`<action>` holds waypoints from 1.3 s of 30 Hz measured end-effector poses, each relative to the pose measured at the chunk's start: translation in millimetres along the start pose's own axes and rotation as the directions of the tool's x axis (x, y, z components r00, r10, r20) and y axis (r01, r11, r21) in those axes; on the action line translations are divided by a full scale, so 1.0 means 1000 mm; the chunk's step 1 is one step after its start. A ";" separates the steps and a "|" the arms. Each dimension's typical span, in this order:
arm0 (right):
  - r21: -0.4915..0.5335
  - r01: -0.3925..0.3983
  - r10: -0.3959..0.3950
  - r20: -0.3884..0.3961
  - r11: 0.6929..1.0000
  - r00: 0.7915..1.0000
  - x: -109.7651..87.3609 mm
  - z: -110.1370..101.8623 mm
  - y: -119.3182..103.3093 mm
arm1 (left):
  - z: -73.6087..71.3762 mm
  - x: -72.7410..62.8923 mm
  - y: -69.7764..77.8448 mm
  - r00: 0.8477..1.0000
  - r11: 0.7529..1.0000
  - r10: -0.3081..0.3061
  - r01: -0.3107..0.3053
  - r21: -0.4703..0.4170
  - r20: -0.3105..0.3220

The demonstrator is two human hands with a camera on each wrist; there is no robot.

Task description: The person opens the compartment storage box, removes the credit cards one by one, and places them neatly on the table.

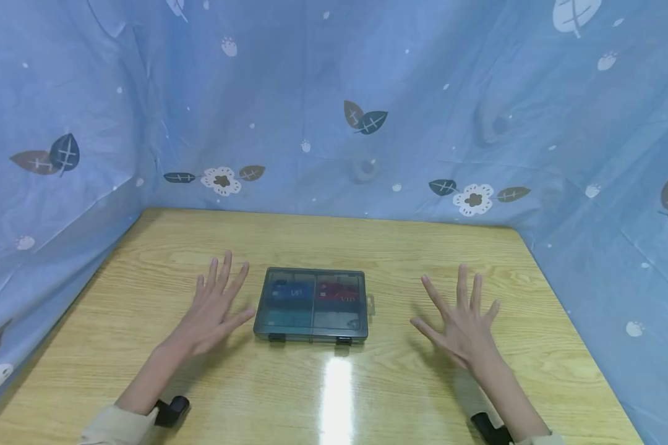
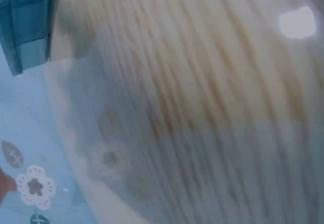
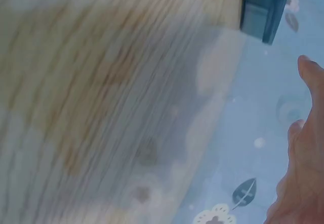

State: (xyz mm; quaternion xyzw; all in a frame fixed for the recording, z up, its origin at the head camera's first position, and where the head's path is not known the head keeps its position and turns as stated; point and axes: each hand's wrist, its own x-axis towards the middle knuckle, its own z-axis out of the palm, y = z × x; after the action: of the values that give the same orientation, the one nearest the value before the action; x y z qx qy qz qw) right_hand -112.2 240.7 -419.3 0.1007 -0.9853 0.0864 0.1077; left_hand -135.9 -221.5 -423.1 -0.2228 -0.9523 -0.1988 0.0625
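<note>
A flat, see-through grey plastic case (image 1: pixel 313 327) lies closed on the wooden table, between the two hands. Through its lid show several compartments with cards, among them a blue card (image 1: pixel 292 290) and a red card (image 1: pixel 338 292) lettered VIP. To the left of the case is the left hand (image 1: pixel 214 312), fingers spread, thumb near the case's side, holding nothing. On the right, farther from the case, the right hand (image 1: pixel 464 324) is spread too and holds nothing. Part of the case (image 2: pixel 30 27) appears in the left wrist view, and its end (image 3: pixel 260 11) in the right wrist view.
The wooden table (image 1: pixel 423 395) has a bright light reflection at its front middle. Blue patterned cloth (image 1: pixel 312 93) hangs along the back and both sides. Two black latches sit on the case's front edge, and a clear hanging tab (image 1: pixel 370 305) juts from its right side.
</note>
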 end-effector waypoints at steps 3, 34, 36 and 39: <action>0.008 0.025 -0.025 -0.004 1.000 1.000 -0.004 -0.001 -0.006 | 0.000 0.000 0.000 0.997 0.997 0.064 -0.062 -0.047 0.033; 0.843 -0.521 -0.197 0.538 0.131 0.820 -0.012 0.009 -0.080 | 0.005 0.003 -0.004 0.977 0.917 0.208 -0.176 -0.357 0.052; 0.814 -0.580 -0.257 0.570 0.042 0.781 -0.010 0.013 -0.081 | 0.005 0.003 -0.004 0.977 0.917 0.207 -0.175 -0.359 0.053; 0.749 -0.658 -0.349 0.597 -0.082 0.723 -0.008 0.019 -0.083 | 0.006 0.003 -0.004 0.976 0.915 0.209 -0.176 -0.363 0.053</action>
State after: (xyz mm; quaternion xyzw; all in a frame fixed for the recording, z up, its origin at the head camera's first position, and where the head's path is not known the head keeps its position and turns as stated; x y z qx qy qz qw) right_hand -90.0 158.6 -427.5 0.0356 -0.5611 0.7423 -0.3644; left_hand -140.5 -221.3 -429.3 -0.3318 -0.8758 -0.3505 -0.0029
